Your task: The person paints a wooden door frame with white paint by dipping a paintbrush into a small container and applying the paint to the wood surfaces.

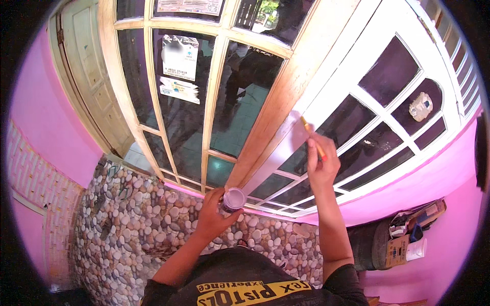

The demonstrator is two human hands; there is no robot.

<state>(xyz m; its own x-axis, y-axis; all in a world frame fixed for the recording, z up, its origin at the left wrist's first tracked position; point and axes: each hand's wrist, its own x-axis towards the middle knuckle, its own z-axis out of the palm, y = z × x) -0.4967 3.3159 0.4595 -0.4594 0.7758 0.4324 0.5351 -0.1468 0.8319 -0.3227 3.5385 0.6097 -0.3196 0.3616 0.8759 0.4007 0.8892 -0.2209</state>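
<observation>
Two stretches of pink wall [61,148] close in the scene at left and right, and between them spreads a floor [138,224] patterned with rounded pebbles in grey, brown and white. A white frame [375,107] with dark glass panes fills the upper right, and a cream frame [222,31], also glazed, stands to its left. Between the two run a bare, orange-brown wooden board [265,135] and, along its right side, a white band [283,142] on which a shadow falls. Farther left is a pale panelled door [84,61]. At the lower edge shows the person's dark shirt [245,270] with yellow print. A dark container [368,247] sits by the right wall, with a cardboard box [397,253] and a white tub [417,249] beside it. The person's hands are well apart: the left hand [214,214], low in front of the body, is curled around a paint cup [235,199], and the right hand [321,158], higher up, is closed on a brush. Paper notices [179,58] cling to the cream frame's glass. The paint cup is upright, its contents pale lilac-white. Smallest is the brush [305,123], orange-handled, its tip at the white band; I cannot tell whether they touch.
</observation>
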